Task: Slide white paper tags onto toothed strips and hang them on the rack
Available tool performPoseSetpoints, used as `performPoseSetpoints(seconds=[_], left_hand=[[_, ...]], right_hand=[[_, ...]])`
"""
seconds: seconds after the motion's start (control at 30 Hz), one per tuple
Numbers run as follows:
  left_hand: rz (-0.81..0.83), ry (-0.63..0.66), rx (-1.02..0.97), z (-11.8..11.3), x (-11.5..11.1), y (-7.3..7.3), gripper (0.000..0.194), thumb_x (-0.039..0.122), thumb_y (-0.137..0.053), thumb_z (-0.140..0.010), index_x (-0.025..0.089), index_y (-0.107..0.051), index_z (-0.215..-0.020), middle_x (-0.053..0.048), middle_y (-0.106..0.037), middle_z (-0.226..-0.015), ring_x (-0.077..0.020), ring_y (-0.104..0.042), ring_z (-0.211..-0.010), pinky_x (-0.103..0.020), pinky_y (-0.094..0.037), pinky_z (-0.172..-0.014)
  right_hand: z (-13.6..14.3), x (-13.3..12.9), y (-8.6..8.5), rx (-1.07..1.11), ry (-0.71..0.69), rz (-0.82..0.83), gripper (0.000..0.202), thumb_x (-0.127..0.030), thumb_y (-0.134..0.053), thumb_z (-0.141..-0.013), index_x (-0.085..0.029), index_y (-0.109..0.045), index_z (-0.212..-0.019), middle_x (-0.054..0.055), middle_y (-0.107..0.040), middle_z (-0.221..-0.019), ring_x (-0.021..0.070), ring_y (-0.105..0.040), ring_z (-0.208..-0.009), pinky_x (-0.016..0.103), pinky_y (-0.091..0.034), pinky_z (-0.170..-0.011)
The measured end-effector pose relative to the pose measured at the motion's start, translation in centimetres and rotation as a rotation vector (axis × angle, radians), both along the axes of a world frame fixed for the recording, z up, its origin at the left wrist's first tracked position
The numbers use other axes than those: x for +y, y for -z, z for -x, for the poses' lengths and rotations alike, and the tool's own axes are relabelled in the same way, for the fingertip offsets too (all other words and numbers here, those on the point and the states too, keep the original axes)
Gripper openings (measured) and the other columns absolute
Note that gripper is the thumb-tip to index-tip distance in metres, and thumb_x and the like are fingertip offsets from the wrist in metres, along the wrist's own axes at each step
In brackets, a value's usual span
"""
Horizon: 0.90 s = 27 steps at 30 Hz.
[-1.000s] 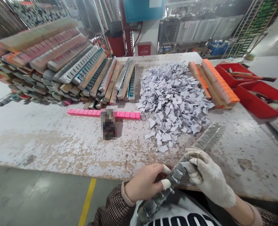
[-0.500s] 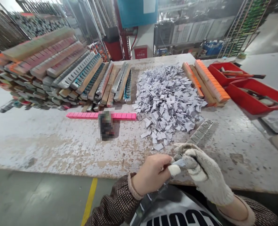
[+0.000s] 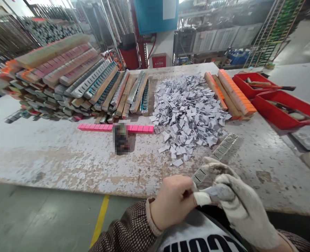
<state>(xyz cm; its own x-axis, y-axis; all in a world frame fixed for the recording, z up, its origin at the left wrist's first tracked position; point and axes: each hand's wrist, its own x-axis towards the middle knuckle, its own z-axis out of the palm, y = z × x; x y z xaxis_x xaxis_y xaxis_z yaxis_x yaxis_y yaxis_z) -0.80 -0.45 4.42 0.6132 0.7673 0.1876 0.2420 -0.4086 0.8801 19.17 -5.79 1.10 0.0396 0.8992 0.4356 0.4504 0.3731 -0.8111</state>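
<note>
My left hand is bare, apart from a white covering on the thumb. Its fingers are closed, pinching one end of a small light-grey piece whose exact kind I cannot make out. Opposite it, my right hand, in a soiled white knitted glove, is closed on the piece's other end. A silvery bar with dark cross slots runs slantwise under my hands, and its middle is hidden by the gloved fingers. Just beyond my hands lies a heap of small white tags.
A pink segmented bar lies at left centre, beside a pixelated object. Stacked bars fill the back left. Orange-topped bars and two red bins stand at the right. The worn table ends near my body.
My hands have moved slightly right and down. More of the slotted bar shows between them, along with more of the grey piece. The view has shifted a little.
</note>
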Motion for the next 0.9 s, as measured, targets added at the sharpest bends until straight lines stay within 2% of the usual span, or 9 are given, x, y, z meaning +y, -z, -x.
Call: performPoseSetpoints(seconds=[0.07, 0.13, 0.23, 0.33, 0.4, 0.47, 0.57, 0.7, 0.9], left_hand=[[-0.068, -0.08, 0.068, 0.1, -0.1, 0.7, 0.046, 0.042, -0.057, -0.101, 0.021, -0.039, -0.063, 0.001, -0.048, -0.06, -0.0131, -0.043, -0.057, -0.027, -0.03, -0.055], [-0.147, -0.034, 0.089, 0.3, -0.3, 1.1, 0.045, 0.042, -0.05, -0.104, 0.021, -0.039, -0.066, 0.0, -0.051, -0.064, -0.014, -0.044, -0.06, -0.027, -0.03, -0.055], [-0.213, 0.064, 0.07, 0.4, -0.6, 1.3, 0.041, 0.042, -0.04, -0.108, 0.021, -0.045, -0.073, -0.003, -0.057, -0.07, -0.0154, -0.048, -0.064, -0.028, -0.034, -0.058], [-0.248, 0.075, 0.029, 0.4, -0.7, 1.6, 0.039, 0.042, -0.036, -0.109, 0.021, -0.046, -0.077, -0.003, -0.058, -0.072, -0.0162, -0.048, -0.065, -0.028, -0.036, -0.059], [-0.277, 0.071, 0.021, 0.2, -0.6, 1.9, 0.039, 0.04, -0.037, -0.109, 0.021, -0.046, -0.077, -0.003, -0.058, -0.072, -0.0163, -0.047, -0.065, -0.028, -0.036, -0.058], [-0.326, 0.067, 0.049, 0.1, -0.3, 2.3, 0.039, 0.039, -0.038, -0.109, 0.021, -0.047, -0.075, -0.002, -0.058, -0.07, -0.0164, -0.047, -0.064, -0.029, -0.035, -0.058], [-0.383, -0.015, 0.179, 0.4, 0.4, 2.9, 0.038, 0.044, -0.044, -0.107, 0.021, -0.053, -0.079, -0.002, -0.062, -0.072, -0.0185, -0.051, -0.067, -0.031, -0.037, -0.061], [-0.252, -0.063, 0.331, 1.7, 0.7, 3.7, 0.048, 0.065, -0.057, -0.096, 0.018, -0.061, -0.099, -0.006, -0.068, -0.087, -0.0234, -0.06, -0.078, -0.035, -0.045, -0.069], [-0.034, 0.04, 0.404, 2.9, 0.2, 4.7, 0.057, 0.071, -0.059, -0.092, 0.016, -0.064, -0.107, -0.009, -0.068, -0.098, -0.0276, -0.064, -0.09, -0.039, -0.051, -0.076]], right_hand=[[0.4, 0.1, 0.0, 0.037, 0.01, 0.004, 0.015, -0.033, -0.051, -0.106, -0.03, -0.066, -0.107, 0.008, -0.067, -0.087, 0.0314, -0.073, -0.085, 0.043, -0.068, -0.069], [0.9, 0.2, 0.2, 0.064, 0.006, 0.056, 0.02, -0.032, -0.046, -0.109, -0.029, -0.065, -0.116, 0.007, -0.066, -0.082, 0.0283, -0.073, -0.074, 0.038, -0.067, -0.059], [1.5, 0.4, 0.0, 0.075, -0.041, 0.093, 0.028, -0.028, -0.043, -0.111, -0.026, -0.06, -0.132, 0.009, -0.071, -0.092, 0.0235, -0.072, -0.067, 0.029, -0.064, -0.05], [1.7, 0.5, -0.7, 0.033, -0.096, 0.038, 0.027, -0.027, -0.046, -0.11, -0.024, -0.06, -0.133, 0.012, -0.069, -0.119, 0.023, -0.074, -0.084, 0.025, -0.066, -0.059], [1.5, 0.5, -1.0, -0.02, -0.092, -0.02, 0.023, -0.026, -0.048, -0.109, -0.023, -0.062, -0.127, 0.013, -0.064, -0.131, 0.0257, -0.073, -0.102, 0.029, -0.068, -0.072], [1.1, 0.6, -1.0, -0.106, -0.088, -0.105, 0.018, -0.02, -0.047, -0.108, -0.023, -0.063, -0.116, 0.013, -0.062, -0.134, 0.0283, -0.068, -0.115, 0.035, -0.067, -0.082], [-0.1, 1.3, -0.1, -0.255, -0.059, -0.235, 0.014, -0.013, -0.051, -0.102, -0.024, -0.059, -0.098, 0.011, -0.065, -0.127, 0.0316, -0.061, -0.126, 0.045, -0.062, -0.094], [-1.7, 2.4, 1.7, -0.471, 0.066, -0.294, 0.012, -0.01, -0.059, -0.098, -0.021, -0.059, -0.093, 0.009, -0.069, -0.115, 0.0341, -0.06, -0.125, 0.055, -0.051, -0.105], [-1.2, 2.9, 3.1, -0.707, 0.067, -0.301, 0.007, -0.011, -0.06, -0.1, -0.016, -0.062, -0.104, 0.013, -0.068, -0.115, 0.0343, -0.058, -0.127, 0.056, -0.045, -0.112]])
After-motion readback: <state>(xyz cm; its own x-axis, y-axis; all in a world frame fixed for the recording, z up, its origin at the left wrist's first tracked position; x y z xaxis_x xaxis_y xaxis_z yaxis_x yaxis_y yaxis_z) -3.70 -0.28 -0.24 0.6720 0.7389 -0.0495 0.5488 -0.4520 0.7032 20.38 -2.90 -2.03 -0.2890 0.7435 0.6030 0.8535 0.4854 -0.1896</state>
